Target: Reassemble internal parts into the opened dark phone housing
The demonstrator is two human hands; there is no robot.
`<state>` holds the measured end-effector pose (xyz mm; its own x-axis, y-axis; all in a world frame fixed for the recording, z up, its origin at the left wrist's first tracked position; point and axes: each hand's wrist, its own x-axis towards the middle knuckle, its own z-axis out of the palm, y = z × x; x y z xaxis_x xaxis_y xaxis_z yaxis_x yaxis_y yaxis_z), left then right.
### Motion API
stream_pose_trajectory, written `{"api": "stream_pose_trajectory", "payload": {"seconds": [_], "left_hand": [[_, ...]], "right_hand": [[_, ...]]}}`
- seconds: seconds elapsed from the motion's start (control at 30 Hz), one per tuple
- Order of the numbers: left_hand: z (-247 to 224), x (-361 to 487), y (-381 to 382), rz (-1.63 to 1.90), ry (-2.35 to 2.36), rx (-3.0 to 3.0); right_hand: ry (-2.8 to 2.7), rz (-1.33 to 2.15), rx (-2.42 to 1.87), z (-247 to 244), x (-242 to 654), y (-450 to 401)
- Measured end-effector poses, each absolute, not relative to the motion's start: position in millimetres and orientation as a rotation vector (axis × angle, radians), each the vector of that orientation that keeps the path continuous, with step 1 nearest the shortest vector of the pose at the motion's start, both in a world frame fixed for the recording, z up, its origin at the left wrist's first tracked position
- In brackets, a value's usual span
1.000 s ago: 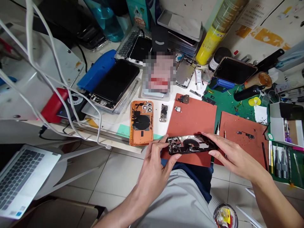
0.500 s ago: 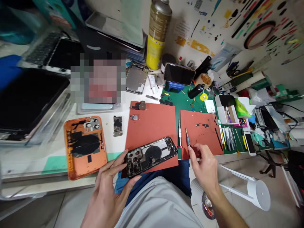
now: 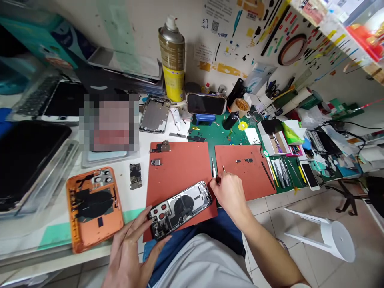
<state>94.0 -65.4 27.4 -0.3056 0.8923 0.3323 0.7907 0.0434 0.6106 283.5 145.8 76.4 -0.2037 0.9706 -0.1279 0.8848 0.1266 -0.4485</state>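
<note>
My left hand [image 3: 133, 244] grips the camera end of an opened phone housing [image 3: 180, 208], thumb on the near edge and fingers on the left side. The housing lies tilted over the front of the left red mat [image 3: 180, 164]. My right hand [image 3: 228, 190] is closed at the mat's right edge, its fingertips at the lower end of a silver screwdriver [image 3: 214, 168]; what they pinch is hidden. Behind this hand, the tip of a second screwdriver [image 3: 223, 168] shows. Small phone parts [image 3: 161, 147] rest at the mat's back left.
An orange phone housing [image 3: 94, 208] and a circuit board [image 3: 135, 176] lie to the left. A second red mat [image 3: 255, 176] holds small parts. Farther back stand a spray can [image 3: 172, 60] and a propped phone [image 3: 206, 104]. Tools [image 3: 282, 172] lie at right.
The view has shifted, so the bench appears lower and farther left. My right hand has moved from the dark-handled screwdriver on the right mat to the silver one. My left hand keeps its grip.
</note>
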Motion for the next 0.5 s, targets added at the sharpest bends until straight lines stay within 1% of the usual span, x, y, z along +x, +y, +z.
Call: {"api": "stream_pose_trajectory", "payload": {"seconds": [0.1,0.2,0.27,0.4,0.5], "left_hand": [[25,92,-64,1.118,2.169,1.801],[24,90,-64,1.084,2.153,1.832],[23,88,-63,1.078,2.145,1.869],[14,78,-64,0.993,2.110,1.894],[-1,65,-67,0.941,2.022,1.838]], "right_hand": [[-2.071,0.862,-1.809,84,297,146],[-1.931,1.117,-1.703,95,328,144],[-1.848,1.216,-1.631,101,351,143],[-1.784,1.210,-1.588,99,377,136],[-1.829,1.063,-1.684,89,369,123]]}}
